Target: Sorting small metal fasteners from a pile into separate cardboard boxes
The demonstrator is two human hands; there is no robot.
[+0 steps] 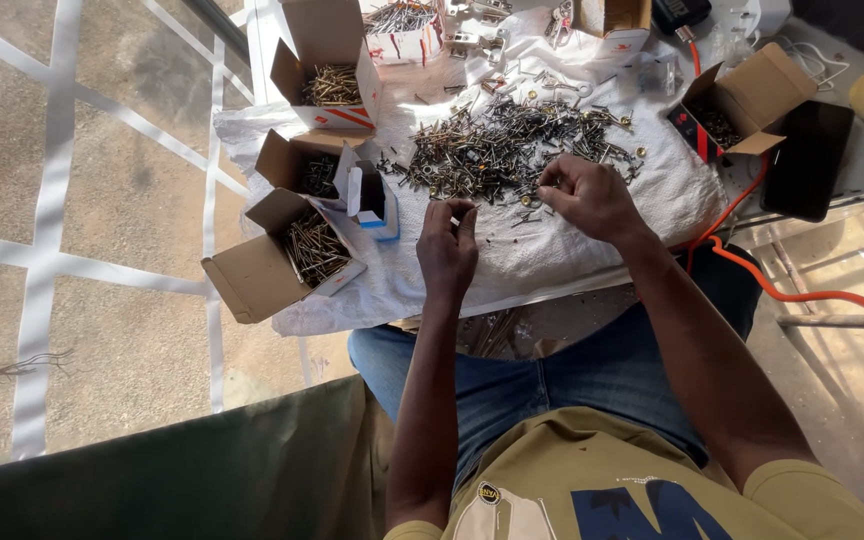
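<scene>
A big heap of mixed dark and brass screws lies on a white cloth spread over a low table. My right hand rests at the heap's near edge, fingertips pinched down among the screws. My left hand hovers just in front of the heap, fingers curled together; what it holds is too small to see. I sit with my knees in blue jeans under the table edge.
Open cardboard boxes of screws stand at the left, with a small blue-and-white box beside them. Another box and a black phone sit at the right. An orange cable runs off the table.
</scene>
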